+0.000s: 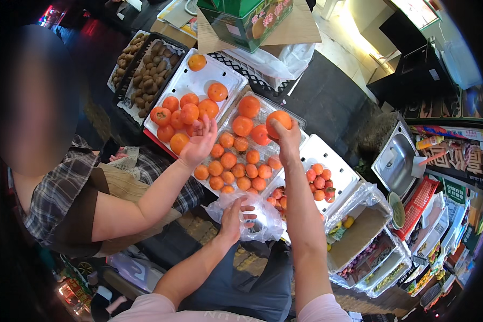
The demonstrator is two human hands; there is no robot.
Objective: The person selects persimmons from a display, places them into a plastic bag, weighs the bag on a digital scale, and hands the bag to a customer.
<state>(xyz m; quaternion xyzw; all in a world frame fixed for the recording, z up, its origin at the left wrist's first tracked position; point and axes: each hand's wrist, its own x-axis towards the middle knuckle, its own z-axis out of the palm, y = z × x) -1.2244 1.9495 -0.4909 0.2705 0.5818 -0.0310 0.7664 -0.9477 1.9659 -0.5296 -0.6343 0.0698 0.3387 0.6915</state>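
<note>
My right hand (287, 137) grips a large round orange fruit (279, 120) above the middle tray. It looks like a persimmon. Closer to my body, my left hand (233, 221) holds a thin translucent plastic bag (261, 213) at its mouth, fingers curled at the opening; whether anything is inside is unclear. Below the right hand, large persimmons (248, 106) sit in a clear plastic-lined tray, and smaller orange persimmons (238, 170) fill the part nearer me. A co-worker's hand (199, 141) reaches palm up over the large persimmons (189, 113) in the white tray (225, 68).
The other person (104, 201) stands close at left. Kiwifruit (149, 76) fill a black crate beyond. A green printed carton (241, 24) stands at the back. Right lie small red persimmons (319, 181), a plastic-lined box (354, 237), a red basket (417, 205) and a metal sink (396, 161).
</note>
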